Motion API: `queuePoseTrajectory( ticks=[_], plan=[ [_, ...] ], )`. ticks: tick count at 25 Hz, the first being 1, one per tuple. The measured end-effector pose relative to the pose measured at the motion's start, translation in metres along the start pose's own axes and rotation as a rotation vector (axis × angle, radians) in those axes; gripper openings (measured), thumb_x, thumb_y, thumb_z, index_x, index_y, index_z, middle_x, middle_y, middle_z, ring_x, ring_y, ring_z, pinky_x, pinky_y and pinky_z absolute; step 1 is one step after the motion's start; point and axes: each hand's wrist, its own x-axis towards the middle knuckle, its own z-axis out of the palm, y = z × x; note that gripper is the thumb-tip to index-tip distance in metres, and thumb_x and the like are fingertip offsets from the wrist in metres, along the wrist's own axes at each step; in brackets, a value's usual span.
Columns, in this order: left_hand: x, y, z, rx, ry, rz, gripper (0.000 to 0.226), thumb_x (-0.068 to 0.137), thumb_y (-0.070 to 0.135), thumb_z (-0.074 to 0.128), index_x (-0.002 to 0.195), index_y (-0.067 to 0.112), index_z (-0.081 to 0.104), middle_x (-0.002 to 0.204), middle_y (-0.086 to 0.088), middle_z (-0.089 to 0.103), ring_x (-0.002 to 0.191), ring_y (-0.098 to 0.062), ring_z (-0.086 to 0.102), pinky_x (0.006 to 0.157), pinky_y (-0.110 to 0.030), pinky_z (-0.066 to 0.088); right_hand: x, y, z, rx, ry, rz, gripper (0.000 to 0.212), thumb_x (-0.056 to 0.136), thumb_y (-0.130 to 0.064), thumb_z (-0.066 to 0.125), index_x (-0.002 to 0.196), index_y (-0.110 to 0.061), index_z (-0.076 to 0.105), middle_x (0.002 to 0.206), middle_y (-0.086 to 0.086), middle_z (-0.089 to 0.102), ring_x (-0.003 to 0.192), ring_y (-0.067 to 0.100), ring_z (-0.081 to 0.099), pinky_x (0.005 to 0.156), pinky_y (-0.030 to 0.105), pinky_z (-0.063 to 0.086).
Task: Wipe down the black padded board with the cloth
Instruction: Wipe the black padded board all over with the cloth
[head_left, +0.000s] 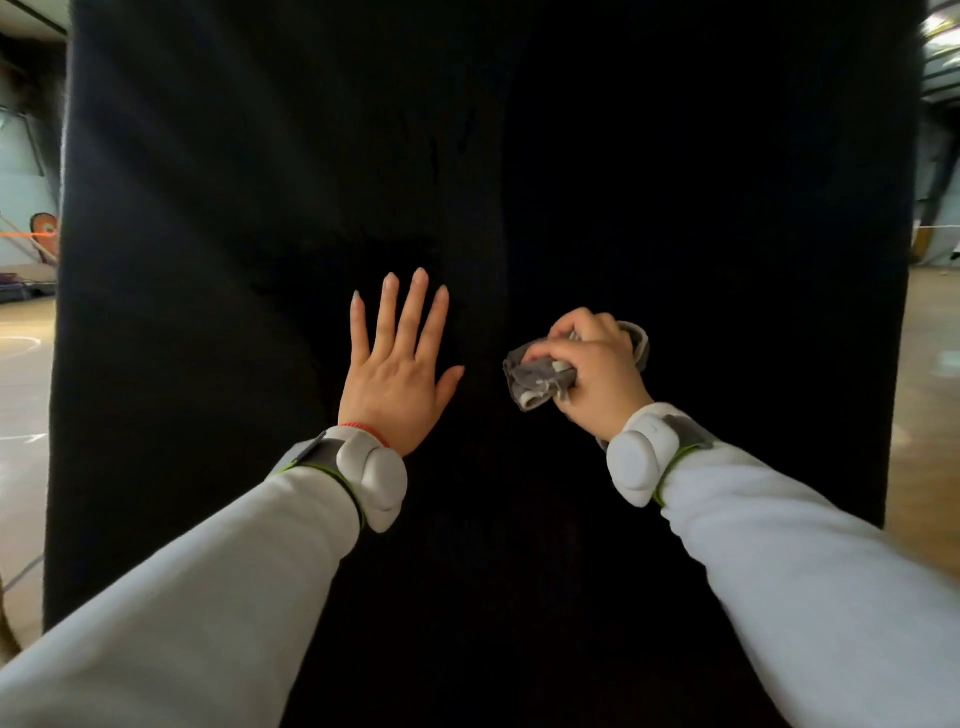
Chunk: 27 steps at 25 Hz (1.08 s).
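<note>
A tall black padded board (675, 182) stands upright and fills most of the head view. My left hand (397, 364) lies flat against the board near its middle, fingers straight and spread, pointing up. To its right, my right hand (592, 369) grips a bunched grey cloth (535, 379), fingers curled round it. The cloth sticks out to the left of the fist, at or close to the board's surface. Both arms wear light grey sleeves with white wrist devices.
A wooden hall floor (930, 415) shows on both sides of the board. At the far left stands an orange round object (45, 228) near a pale wall. A window or light (940, 26) shows at the top right.
</note>
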Motion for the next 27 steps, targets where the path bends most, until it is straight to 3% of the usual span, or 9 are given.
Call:
queuePoseTrajectory(
  ticks=[4,8,9,14,20,23,27],
  plan=[
    [0.0,0.001,0.005,0.046,0.008,-0.002,0.076,0.092,0.049,0.033,0.145,0.011,-0.006,0.152,-0.01,-0.012,0.141,-0.031,-0.012,0.11,-0.05,-0.018,-0.017,-0.003,-0.009,-0.034,-0.174,-0.02,0.022,0.071,-0.008,0.065,0.086,-0.02,0.074,0.093,0.003,0.055,0.091,0.025,0.046,0.083,0.052,0.037],
    [0.0,0.001,0.01,0.074,0.05,-0.018,0.077,0.091,0.05,0.033,0.145,0.012,-0.006,0.152,-0.01,-0.01,0.142,-0.033,-0.006,0.111,-0.051,-0.015,0.041,-0.018,-0.043,0.0,0.25,0.061,0.033,0.069,-0.008,0.054,0.094,-0.02,0.072,0.101,0.007,0.055,0.096,0.029,0.046,0.086,0.041,0.036],
    [0.0,0.002,0.01,0.08,0.052,-0.014,0.076,0.091,0.05,0.032,0.145,0.012,-0.007,0.153,-0.01,-0.009,0.142,-0.034,-0.006,0.111,-0.051,-0.015,0.055,-0.019,-0.044,-0.008,0.289,0.089,0.034,0.071,-0.008,0.054,0.097,-0.022,0.071,0.105,0.007,0.053,0.1,0.027,0.045,0.088,0.037,0.032],
    [0.001,0.003,0.008,0.087,0.041,-0.02,0.073,0.092,0.05,0.028,0.146,0.011,-0.003,0.156,-0.015,0.004,0.142,-0.036,-0.002,0.111,-0.052,-0.012,0.049,-0.012,-0.012,-0.015,0.221,0.07,0.029,0.071,-0.006,0.062,0.094,-0.023,0.071,0.102,0.005,0.053,0.097,0.029,0.045,0.084,0.036,0.028],
    [-0.013,0.013,0.008,0.009,0.013,-0.06,0.075,0.092,0.047,0.035,0.148,0.01,0.003,0.156,-0.015,0.002,0.143,-0.033,-0.006,0.112,-0.051,-0.011,0.014,-0.005,0.002,-0.019,0.131,-0.058,0.02,0.069,-0.011,0.068,0.087,-0.021,0.072,0.094,0.004,0.054,0.09,0.028,0.047,0.079,0.032,0.023],
    [-0.033,0.018,0.019,0.042,-0.001,-0.054,0.078,0.092,0.052,0.034,0.147,0.01,-0.002,0.156,-0.014,0.002,0.142,-0.03,-0.009,0.112,-0.05,-0.013,-0.007,-0.002,0.01,-0.014,0.095,-0.098,0.018,0.071,-0.018,0.063,0.086,-0.022,0.071,0.093,0.002,0.053,0.089,0.024,0.046,0.079,0.033,0.025],
    [-0.037,0.021,0.024,0.06,-0.019,-0.068,0.081,0.09,0.054,0.033,0.145,0.01,-0.007,0.155,-0.014,-0.001,0.142,-0.033,-0.008,0.111,-0.051,-0.014,-0.038,0.009,0.026,-0.009,0.029,-0.121,0.02,0.068,-0.017,0.073,0.087,-0.023,0.071,0.093,-0.001,0.052,0.091,0.016,0.04,0.079,0.033,0.024]
  ],
)
